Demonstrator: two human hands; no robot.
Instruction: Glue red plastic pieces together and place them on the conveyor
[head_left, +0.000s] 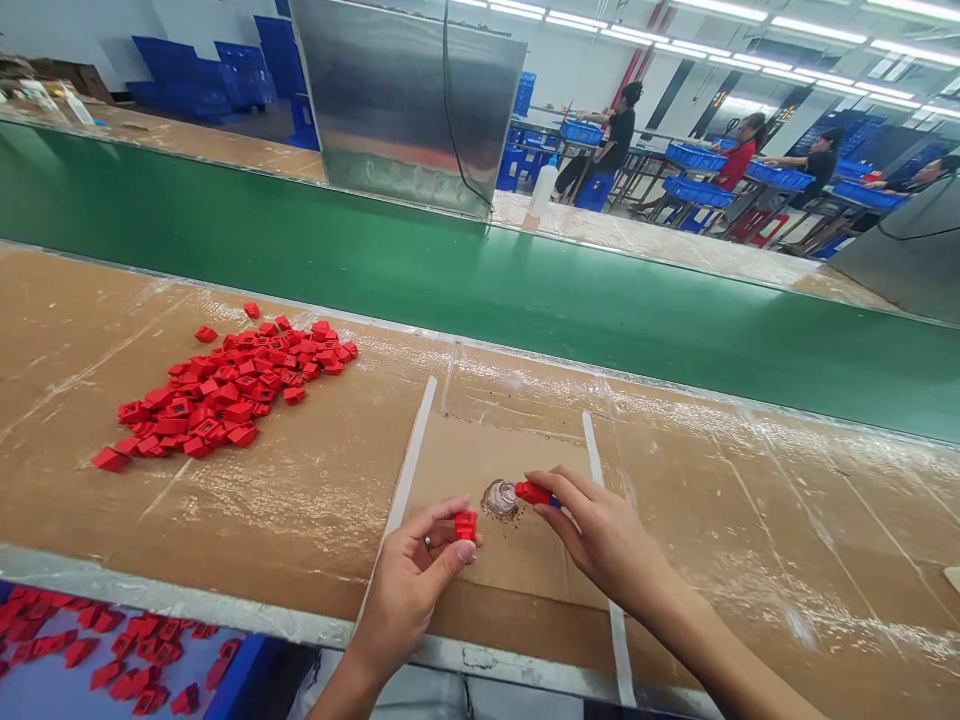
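Observation:
Between the thumb and fingers of my left hand [411, 572] is a small red hollow plastic block [466, 525], its opening facing up toward me. My right hand [616, 535] pinches a red piece [532, 492] with a bit of blue showing at the fingertips; its exact kind I cannot make out. The tip of that piece is at the edge of a small clear round dish [499, 498]. Brown smears ring the dish on a cardboard sheet [517, 580]. A loose pile of similar red plastic blocks [225, 390] lies at the left.
White tape strips [411, 455] flank the cardboard sheet. Beyond the brown-covered table runs a green conveyor belt [600, 310]. A blue bin [247, 680] with more red pieces sits below at lower left. A metal housing [409, 110] and white bottle [541, 188] stand behind; people work farther off.

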